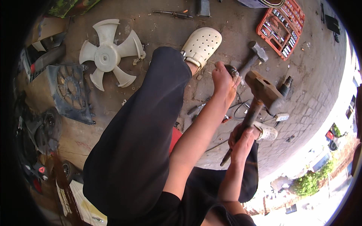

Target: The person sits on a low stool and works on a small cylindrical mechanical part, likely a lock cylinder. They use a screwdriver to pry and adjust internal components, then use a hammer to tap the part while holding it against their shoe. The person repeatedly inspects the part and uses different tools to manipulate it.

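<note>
My left hand [223,80] is closed around a dark round metal part [231,69] with a bright, shaft-like tip; the fingers hide most of it. A short-handled sledgehammer [266,91] with a rusty brown head is raised beside it, my right hand [242,145] wrapped round its handle. The hammer head stands apart from the metal part. Just beyond my left hand, a second hammer [258,52] with a grey head rests on the ground, its handle pointing toward me.
An off-white fan [106,57] lies at the left, near a black fan shroud [69,92]. At the far right sits an orange-red socket set case [269,32], open. Cables, a white power strip [282,117] and a dark tool [286,86] lie right of my feet.
</note>
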The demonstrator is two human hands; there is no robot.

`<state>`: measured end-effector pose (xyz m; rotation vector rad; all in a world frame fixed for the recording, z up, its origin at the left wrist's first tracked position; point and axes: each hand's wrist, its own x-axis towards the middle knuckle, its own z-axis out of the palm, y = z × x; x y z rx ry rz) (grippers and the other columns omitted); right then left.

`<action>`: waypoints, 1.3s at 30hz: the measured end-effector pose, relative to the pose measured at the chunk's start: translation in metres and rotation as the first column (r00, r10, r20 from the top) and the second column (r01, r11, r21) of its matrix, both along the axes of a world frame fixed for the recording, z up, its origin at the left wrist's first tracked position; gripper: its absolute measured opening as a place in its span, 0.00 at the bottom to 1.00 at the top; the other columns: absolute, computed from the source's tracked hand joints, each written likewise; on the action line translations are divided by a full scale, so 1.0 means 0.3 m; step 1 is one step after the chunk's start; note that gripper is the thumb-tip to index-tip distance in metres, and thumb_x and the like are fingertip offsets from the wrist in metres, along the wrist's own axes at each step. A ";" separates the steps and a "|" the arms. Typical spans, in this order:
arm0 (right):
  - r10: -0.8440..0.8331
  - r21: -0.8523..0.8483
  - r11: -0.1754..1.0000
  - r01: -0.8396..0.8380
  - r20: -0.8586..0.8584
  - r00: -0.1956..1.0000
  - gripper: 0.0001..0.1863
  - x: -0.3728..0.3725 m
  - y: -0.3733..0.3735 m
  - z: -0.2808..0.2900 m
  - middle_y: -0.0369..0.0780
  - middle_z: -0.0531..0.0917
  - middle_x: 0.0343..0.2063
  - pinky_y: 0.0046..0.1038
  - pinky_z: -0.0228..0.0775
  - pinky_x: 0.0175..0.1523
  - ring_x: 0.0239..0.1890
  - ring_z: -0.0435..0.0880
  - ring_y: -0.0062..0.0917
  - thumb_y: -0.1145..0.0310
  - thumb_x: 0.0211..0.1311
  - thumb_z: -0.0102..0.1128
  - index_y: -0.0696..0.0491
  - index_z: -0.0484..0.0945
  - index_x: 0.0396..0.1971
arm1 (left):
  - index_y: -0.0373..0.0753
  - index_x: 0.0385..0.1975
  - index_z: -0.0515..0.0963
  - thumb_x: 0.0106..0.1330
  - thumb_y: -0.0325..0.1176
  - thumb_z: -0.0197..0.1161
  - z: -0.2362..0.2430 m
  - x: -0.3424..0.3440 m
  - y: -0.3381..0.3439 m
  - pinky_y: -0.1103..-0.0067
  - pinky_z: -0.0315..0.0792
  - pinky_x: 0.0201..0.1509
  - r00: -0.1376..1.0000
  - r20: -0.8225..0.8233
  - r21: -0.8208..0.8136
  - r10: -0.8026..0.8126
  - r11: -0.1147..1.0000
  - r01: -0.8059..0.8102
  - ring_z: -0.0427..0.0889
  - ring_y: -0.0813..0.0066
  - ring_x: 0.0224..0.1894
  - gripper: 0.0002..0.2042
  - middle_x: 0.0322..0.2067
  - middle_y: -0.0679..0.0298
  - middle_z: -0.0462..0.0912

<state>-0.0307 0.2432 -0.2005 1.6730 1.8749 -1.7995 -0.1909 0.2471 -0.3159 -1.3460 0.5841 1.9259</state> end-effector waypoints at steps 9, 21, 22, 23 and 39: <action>-0.035 0.078 0.995 0.062 -0.304 0.952 0.38 -0.035 -0.017 0.060 0.34 0.60 0.17 0.16 0.44 0.10 0.06 0.56 0.13 0.27 0.58 0.39 0.53 0.61 0.22 | 0.37 0.18 0.65 0.71 0.40 0.38 -0.013 0.112 0.029 0.81 0.48 0.11 0.996 -0.085 -0.007 -0.024 1.000 0.023 0.52 0.79 0.06 0.20 0.08 0.65 0.62; -0.021 0.025 0.999 0.030 -0.286 0.958 0.39 0.009 -0.015 0.047 0.34 0.63 0.12 0.17 0.45 0.14 0.10 0.59 0.14 0.29 0.59 0.41 0.58 0.64 0.22 | 0.36 0.18 0.66 0.71 0.41 0.39 0.011 0.098 0.013 0.81 0.50 0.12 0.999 0.005 -0.048 -0.049 0.998 0.049 0.53 0.78 0.06 0.20 0.09 0.64 0.64; -0.009 0.028 0.999 0.017 -0.288 0.957 0.39 0.011 -0.015 0.044 0.34 0.63 0.12 0.17 0.45 0.14 0.10 0.59 0.14 0.29 0.59 0.41 0.58 0.64 0.22 | 0.36 0.18 0.66 0.71 0.41 0.39 0.011 0.091 0.010 0.81 0.50 0.12 0.999 0.018 -0.058 -0.050 0.997 0.051 0.53 0.78 0.06 0.20 0.09 0.64 0.64; 0.004 0.031 0.999 0.005 -0.291 0.957 0.39 0.013 -0.015 0.041 0.34 0.63 0.11 0.16 0.45 0.14 0.10 0.59 0.14 0.29 0.59 0.41 0.58 0.64 0.22 | 0.36 0.18 0.66 0.71 0.41 0.39 0.010 0.088 0.007 0.81 0.49 0.11 0.998 0.031 -0.067 -0.050 0.996 0.052 0.53 0.78 0.05 0.20 0.09 0.64 0.64; 0.053 0.051 0.998 -0.042 -0.236 0.970 0.39 0.009 -0.013 0.023 0.35 0.62 0.19 0.16 0.45 0.10 0.07 0.58 0.13 0.26 0.57 0.39 0.55 0.60 0.24 | 0.37 0.17 0.64 0.71 0.40 0.39 -0.005 0.096 0.009 0.81 0.49 0.12 1.000 -0.024 -0.007 -0.013 1.000 0.013 0.52 0.78 0.06 0.20 0.08 0.65 0.61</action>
